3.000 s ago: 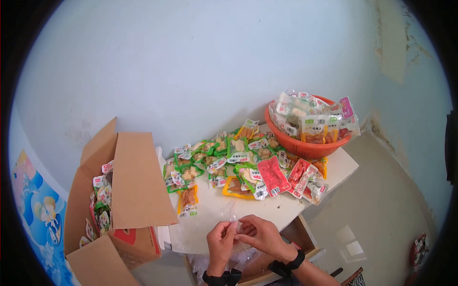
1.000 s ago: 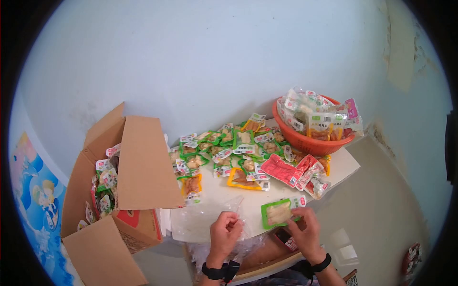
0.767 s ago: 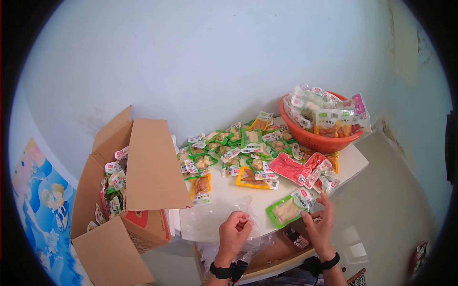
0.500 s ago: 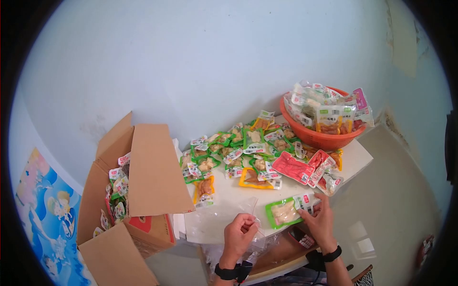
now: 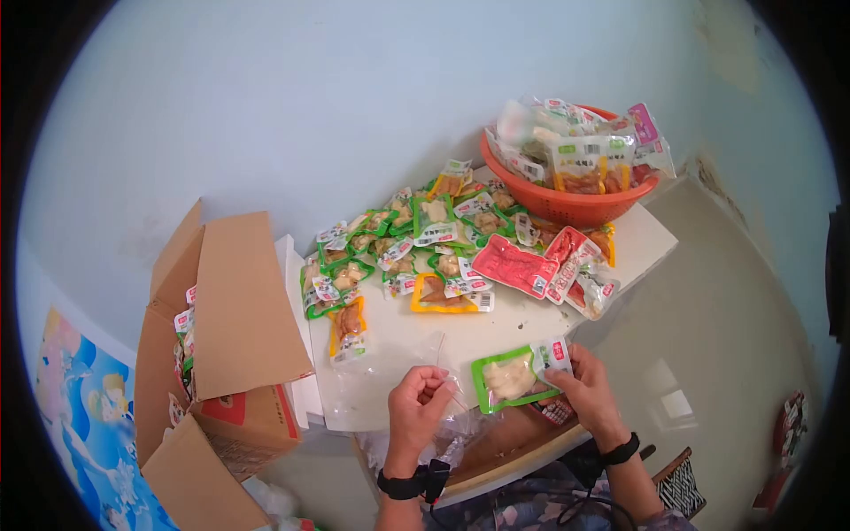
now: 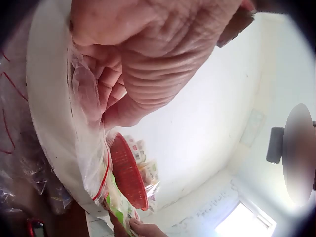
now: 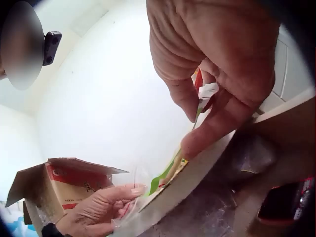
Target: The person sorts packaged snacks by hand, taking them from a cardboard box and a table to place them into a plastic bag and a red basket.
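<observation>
My left hand (image 5: 416, 411) pinches the edge of a clear plastic zip bag (image 6: 89, 170), whose red seal line shows in the left wrist view. In the head view this thin film spreads over the table's front edge. Between the thumb and fingers of my right hand (image 5: 591, 394) is a green-edged snack pack (image 5: 509, 378) with pale pieces inside. The right wrist view has the pack almost edge-on, its green end close to the bag and left fingertips. In the head view, the pack lies just to the right of the left hand.
More snack packs (image 5: 436, 221) cover the back of the white table (image 5: 522, 323). An orange basket (image 5: 567, 208) full of packs stands back right, and an open cardboard box (image 5: 248, 310) stands left. Below the table's front edge, an open drawer (image 5: 505, 447) contains clear plastic and a phone (image 7: 284, 205).
Earlier both hands were together at the clear bag. Now they are apart, and the right hand holds the green-edged pack, which has shifted slightly in its grip. The head view has shifted too.
</observation>
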The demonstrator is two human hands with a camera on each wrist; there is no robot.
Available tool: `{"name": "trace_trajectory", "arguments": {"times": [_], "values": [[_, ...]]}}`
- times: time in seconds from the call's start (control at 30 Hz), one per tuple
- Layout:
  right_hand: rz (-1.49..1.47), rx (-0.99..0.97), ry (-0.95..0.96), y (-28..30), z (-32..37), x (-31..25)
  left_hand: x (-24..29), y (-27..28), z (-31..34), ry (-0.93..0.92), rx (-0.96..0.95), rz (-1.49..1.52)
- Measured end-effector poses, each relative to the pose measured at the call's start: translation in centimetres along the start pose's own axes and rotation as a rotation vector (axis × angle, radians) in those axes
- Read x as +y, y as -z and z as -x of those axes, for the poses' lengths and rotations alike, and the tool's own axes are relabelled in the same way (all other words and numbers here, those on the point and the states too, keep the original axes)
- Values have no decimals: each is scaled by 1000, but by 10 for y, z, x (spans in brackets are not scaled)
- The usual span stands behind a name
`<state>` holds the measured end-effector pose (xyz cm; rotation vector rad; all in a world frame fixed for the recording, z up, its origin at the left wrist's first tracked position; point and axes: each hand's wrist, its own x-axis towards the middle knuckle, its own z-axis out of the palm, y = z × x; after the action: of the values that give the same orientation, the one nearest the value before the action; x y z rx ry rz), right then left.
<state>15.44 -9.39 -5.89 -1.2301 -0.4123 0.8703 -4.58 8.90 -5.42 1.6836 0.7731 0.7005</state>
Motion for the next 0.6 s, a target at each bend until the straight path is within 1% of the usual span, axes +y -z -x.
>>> {"name": "trace_trajectory", "arguments": {"times": [0.03,0.13,0.23,0.33,0.43,0.47,0.57,0.6], "values": [[-19,-21,23,-2,2,-3,1,0,0,6,0,0],[-117,-16,169,-5,7,-14,11,1,3,82,-10,93],[-159,-30,297,-10,16,-29,16,0,3,128,-50,62],[-137,3,405,-23,20,-15,26,-11,1,88,-66,78],[458,122,689,-28,18,-6,32,-18,-2,120,-45,153],[451,148,727,-31,18,-6,34,-20,-3,104,-24,137],[486,94,712,-28,21,1,38,-21,-1,82,35,71],[527,86,738,-26,21,4,40,-19,0,82,44,38]]}}
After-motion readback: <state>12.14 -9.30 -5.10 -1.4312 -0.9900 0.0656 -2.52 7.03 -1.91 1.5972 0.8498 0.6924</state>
